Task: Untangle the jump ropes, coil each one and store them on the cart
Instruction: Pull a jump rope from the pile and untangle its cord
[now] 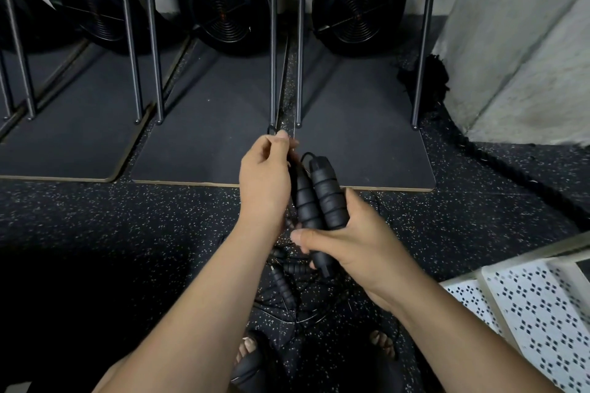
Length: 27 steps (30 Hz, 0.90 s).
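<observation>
Two black ribbed jump-rope handles (319, 198) stand side by side in front of me, gripped at their lower ends by my right hand (344, 239). My left hand (265, 175) is just left of the handles and pinches the thin black cord (289, 150) near their tops. Below my hands a tangle of other black ropes and handles (287, 284) lies on the floor. The white perforated cart (536, 306) shows at the lower right.
Three rowing machines stand upright on black mats (207, 137) along the far wall. A thick black battle rope (498, 166) runs past a concrete pillar (526, 57) on the right. My sandalled feet (252, 357) are on the speckled rubber floor.
</observation>
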Each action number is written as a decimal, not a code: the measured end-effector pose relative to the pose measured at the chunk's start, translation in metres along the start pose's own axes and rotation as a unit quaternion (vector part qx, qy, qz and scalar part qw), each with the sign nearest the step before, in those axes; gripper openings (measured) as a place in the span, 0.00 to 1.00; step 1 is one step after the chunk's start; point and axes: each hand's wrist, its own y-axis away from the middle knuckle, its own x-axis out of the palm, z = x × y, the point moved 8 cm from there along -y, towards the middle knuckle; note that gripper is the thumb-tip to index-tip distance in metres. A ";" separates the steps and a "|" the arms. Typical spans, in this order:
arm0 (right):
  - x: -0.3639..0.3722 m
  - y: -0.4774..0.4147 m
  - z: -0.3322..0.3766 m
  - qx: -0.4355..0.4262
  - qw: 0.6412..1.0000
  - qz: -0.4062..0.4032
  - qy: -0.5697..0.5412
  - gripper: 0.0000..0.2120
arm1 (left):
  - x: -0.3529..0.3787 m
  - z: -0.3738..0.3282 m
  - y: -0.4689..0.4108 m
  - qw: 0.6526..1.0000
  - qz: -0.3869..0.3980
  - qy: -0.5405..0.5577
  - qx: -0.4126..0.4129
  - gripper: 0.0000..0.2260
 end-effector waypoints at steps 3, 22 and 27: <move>-0.014 0.000 0.010 0.017 0.999 0.005 -0.045 0.20 | -0.013 -0.007 -0.003 0.993 -0.049 -0.089 0.061 0.13; -0.056 0.008 0.068 -0.111 0.980 0.002 -0.163 0.25 | 0.072 0.020 0.061 0.949 0.298 -0.070 -0.076 0.18; -0.065 0.004 0.059 -0.063 0.983 -0.005 -0.170 0.25 | 0.082 0.036 0.072 0.925 0.347 -0.136 -0.076 0.18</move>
